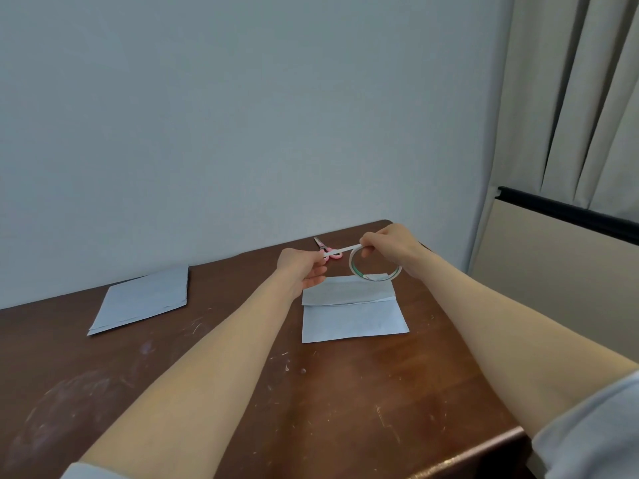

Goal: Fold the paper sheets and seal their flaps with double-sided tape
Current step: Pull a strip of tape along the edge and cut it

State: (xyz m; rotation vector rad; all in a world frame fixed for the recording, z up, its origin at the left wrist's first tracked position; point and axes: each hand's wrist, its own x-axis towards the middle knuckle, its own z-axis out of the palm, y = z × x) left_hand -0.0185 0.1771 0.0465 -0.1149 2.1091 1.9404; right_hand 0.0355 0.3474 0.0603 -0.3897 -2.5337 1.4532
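- No legible text, label, brand or number anywhere in view.
- Coloured marking on inner ring of tape roll (377,279), just below fingers (367,249) of right hand (392,245): too small to read.

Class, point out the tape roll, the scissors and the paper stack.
tape roll (357,272): head view, lower left rim.
scissors (320,244): head view, on the blades.
paper stack (145,299): head view, middle of top sheet.

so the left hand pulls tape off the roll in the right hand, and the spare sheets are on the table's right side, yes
No: the head view shows the stack of paper sheets on the left of the table. The left hand does pull a strip off the tape roll in the right hand.
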